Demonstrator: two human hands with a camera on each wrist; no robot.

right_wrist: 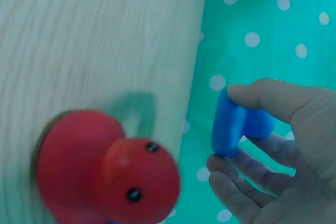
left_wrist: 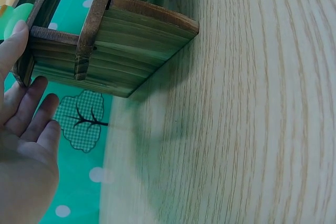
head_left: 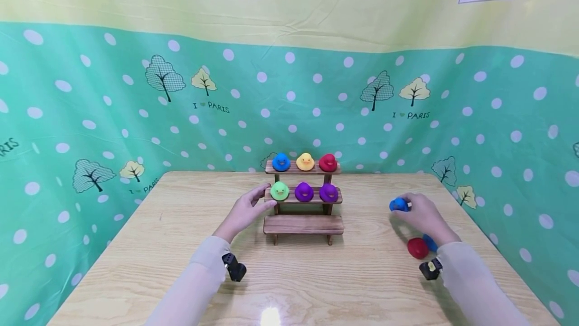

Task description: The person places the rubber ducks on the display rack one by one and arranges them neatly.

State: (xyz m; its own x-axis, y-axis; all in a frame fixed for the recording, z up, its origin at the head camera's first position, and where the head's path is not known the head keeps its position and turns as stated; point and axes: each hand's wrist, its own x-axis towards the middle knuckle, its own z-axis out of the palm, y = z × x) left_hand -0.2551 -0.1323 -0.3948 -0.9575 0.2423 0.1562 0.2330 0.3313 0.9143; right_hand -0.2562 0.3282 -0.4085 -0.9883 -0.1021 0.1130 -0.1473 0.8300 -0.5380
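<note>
My left hand (head_left: 248, 211) holds the left end of the middle shelf of a small three-step wooden stand (head_left: 303, 224), its thumb (left_wrist: 17, 40) beside a green rubber duck (head_left: 279, 192). In the left wrist view the other fingers lie at the shelf's far side. Out to the right, my right hand (head_left: 424, 214) pinches a blue rubber duck (right_wrist: 231, 124) between thumb and fingers, over the right side of the table. Below that hand, a red duck (head_left: 417, 248) and another blue duck (head_left: 430, 242) sit on the table, the second partly hidden by the wrist.
Along the top shelf stand a blue duck (head_left: 281, 163), a yellow duck (head_left: 305, 162) and a red duck (head_left: 327, 163). Two purple ducks (head_left: 304, 193) share the middle shelf with the green one. A dotted green cloth (head_left: 312, 100) hangs behind the wooden table (head_left: 190, 200).
</note>
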